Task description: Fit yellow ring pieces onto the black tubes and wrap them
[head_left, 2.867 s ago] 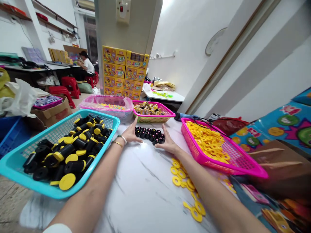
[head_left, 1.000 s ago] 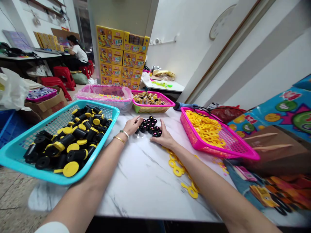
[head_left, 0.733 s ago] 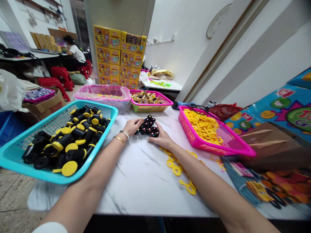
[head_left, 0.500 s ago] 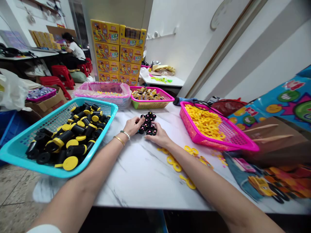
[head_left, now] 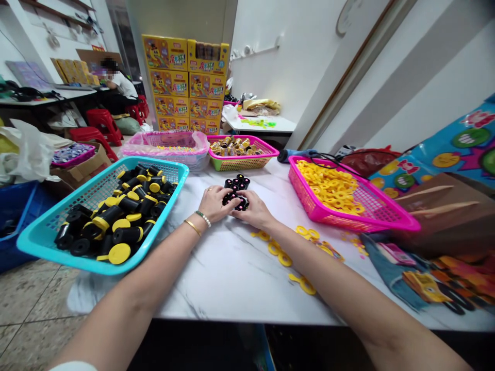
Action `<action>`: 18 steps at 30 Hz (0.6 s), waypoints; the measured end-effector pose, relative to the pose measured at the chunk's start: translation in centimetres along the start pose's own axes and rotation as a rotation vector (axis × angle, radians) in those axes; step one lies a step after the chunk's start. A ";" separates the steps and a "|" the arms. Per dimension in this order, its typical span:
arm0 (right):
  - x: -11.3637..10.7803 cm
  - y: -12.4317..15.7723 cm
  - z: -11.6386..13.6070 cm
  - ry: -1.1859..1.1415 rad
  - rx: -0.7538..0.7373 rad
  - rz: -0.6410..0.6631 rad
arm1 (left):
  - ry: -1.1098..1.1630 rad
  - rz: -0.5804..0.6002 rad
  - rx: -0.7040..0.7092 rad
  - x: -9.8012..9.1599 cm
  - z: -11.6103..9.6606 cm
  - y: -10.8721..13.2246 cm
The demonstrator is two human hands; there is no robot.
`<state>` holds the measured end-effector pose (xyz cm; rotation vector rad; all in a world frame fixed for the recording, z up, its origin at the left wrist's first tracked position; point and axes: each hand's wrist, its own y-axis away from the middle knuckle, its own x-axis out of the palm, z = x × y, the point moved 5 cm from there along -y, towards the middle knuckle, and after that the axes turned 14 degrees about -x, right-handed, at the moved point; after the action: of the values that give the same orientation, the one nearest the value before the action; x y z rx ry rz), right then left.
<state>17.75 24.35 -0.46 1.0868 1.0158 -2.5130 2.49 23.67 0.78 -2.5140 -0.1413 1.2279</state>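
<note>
A tight cluster of small black cylinders (head_left: 237, 182), several with a pink dot showing on top, stands on the white marbled table (head_left: 216, 288). My left hand (head_left: 214, 204) curls against the cluster's left side, its thumb and fingers closed on the near cylinders. From the right, my right hand (head_left: 256, 210) wraps round the front and right of the same cluster. The fingertips of both hands come close together over the near cylinders and partly hide them. Left of my left arm, a turquoise basket (head_left: 176, 206) holds black cylinders with yellow caps.
A pink basket (head_left: 386, 224) of yellow ring-shaped pieces is at the right; loose yellow pieces (head_left: 285, 258) lie under my right forearm. Behind the cluster are a pink-and-green basket (head_left: 243, 164) and a plastic-lined basket (head_left: 197, 161). Yellow boxes (head_left: 170, 82) are stacked beyond. A person (head_left: 121, 85) sits far left.
My left hand has shifted right and forward over the cluster, so its fingers now cover more cylinders and nearly meet my right hand. The camera view has turned slightly.
</note>
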 end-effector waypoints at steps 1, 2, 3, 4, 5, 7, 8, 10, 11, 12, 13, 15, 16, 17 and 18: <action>0.0 0.0 0.1 0.004 -0.008 0.002 | -0.020 0.011 0.024 0.0 -0.1 0.1; 0.0 0.0 0.2 0.007 -0.015 0.006 | -0.039 0.024 0.045 0.1 -0.2 0.1; 0.0 0.0 0.3 0.009 -0.018 0.012 | -0.056 0.038 0.062 0.2 -0.2 0.2; 0.2 0.0 0.4 0.012 -0.019 0.018 | -0.072 0.051 0.074 0.3 -0.3 0.1; 0.3 -0.1 0.5 0.015 -0.015 0.023 | -0.085 0.061 0.080 0.4 -0.3 0.1; 0.7 -0.2 0.7 0.024 -0.002 0.024 | -0.106 0.070 0.078 0.5 -0.3 0.0; 0.8 -0.3 0.8 0.028 0.006 0.022 | -0.114 0.069 0.072 0.6 -0.3 0.0; 1.1 -0.4 0.9 0.038 0.022 0.016 | -0.125 0.065 0.057 0.6 -0.4 0.0; 1.2 -0.4 1.1 0.041 0.029 0.015 | -0.128 0.063 0.050 0.5 -0.4 0.0; 1.3 -0.5 1.2 0.043 0.034 0.015 | -0.131 0.062 0.044 0.5 -0.4 0.1; 1.4 -0.5 1.4 0.044 0.039 0.015 | -0.134 0.063 0.038 0.4 -0.4 0.2; 1.6 -0.4 2.0 0.040 0.043 0.022 | -0.136 0.067 0.025 0.0 -0.4 0.6; 1.7 -0.3 2.5 0.034 0.042 0.026 | -0.137 0.069 0.017 -0.3 -0.4 1.0; 1.8 -0.2 3.0 0.027 0.038 0.031 | -0.138 0.070 0.007 -0.7 -0.4 1.4; 2.0 0.1 3.8 0.019 0.030 0.035 | -0.140 0.070 -0.004 -1.1 -0.3 2.1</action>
<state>14.27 21.89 -0.11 1.1286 0.9586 -2.5030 1.92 21.39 1.11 -2.4548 -0.0907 1.4325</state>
